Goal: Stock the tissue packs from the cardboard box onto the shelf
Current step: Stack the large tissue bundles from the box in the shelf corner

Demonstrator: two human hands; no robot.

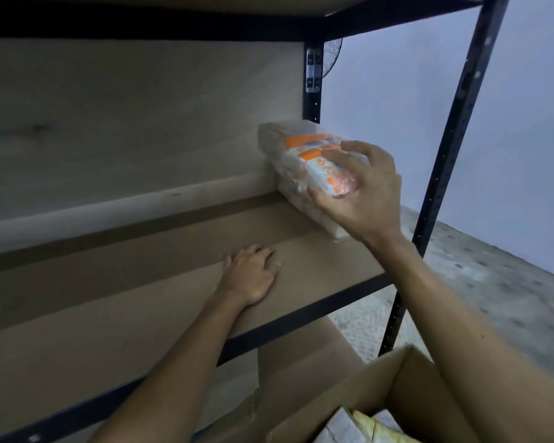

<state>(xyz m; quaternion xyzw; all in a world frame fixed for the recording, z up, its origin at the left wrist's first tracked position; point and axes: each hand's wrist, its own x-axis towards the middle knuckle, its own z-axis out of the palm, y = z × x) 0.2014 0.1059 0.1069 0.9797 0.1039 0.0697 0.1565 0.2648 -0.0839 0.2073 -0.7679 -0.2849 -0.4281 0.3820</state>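
Note:
A tissue pack point(298, 155) in clear wrap with orange and white print sits at the far right end of the brown shelf board point(125, 282), against the back wall. My right hand point(362, 190) grips its near end, thumb below and fingers over the top. My left hand point(253, 273) rests flat on the shelf board, fingers relaxed, holding nothing. The open cardboard box point(381, 388) is at the bottom right; pale wrapped packs point(365, 426) show inside it.
Black metal uprights point(451, 148) frame the shelf's right side, with a black front rail point(301, 318) along the board edge. Another shelf runs overhead. A lower board lies beneath. Concrete floor and a pale wall are to the right.

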